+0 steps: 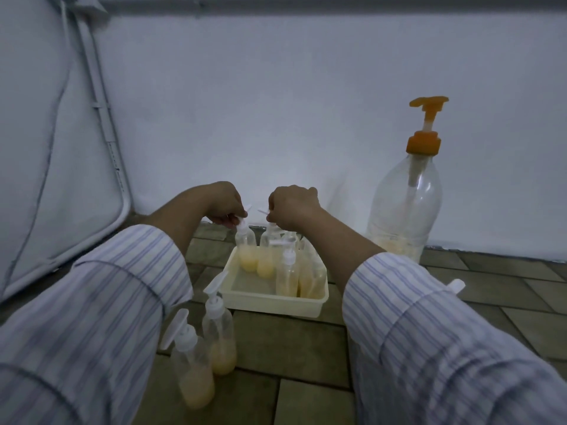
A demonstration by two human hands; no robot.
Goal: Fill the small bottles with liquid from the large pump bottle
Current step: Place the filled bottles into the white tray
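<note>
Both hands reach to the far end of the cream tray (277, 297). Left hand (225, 207) pinches the pump cap of the far-left small bottle (245, 245); right hand (290, 208) curls round the cap of its neighbour (266, 253), just beside. Looks like lifting or placing a pair; can't tell which. More part-filled bottles crowd the tray under the right wrist. Two more (219, 329) stand on the floor tiles below the left forearm. Large pump bottle (406, 204), nearly drained, stands well right of the right hand by the wall. Tip: grip necks, not spouts; move straight up; keep upright, avoid knocking neighbours.
</note>
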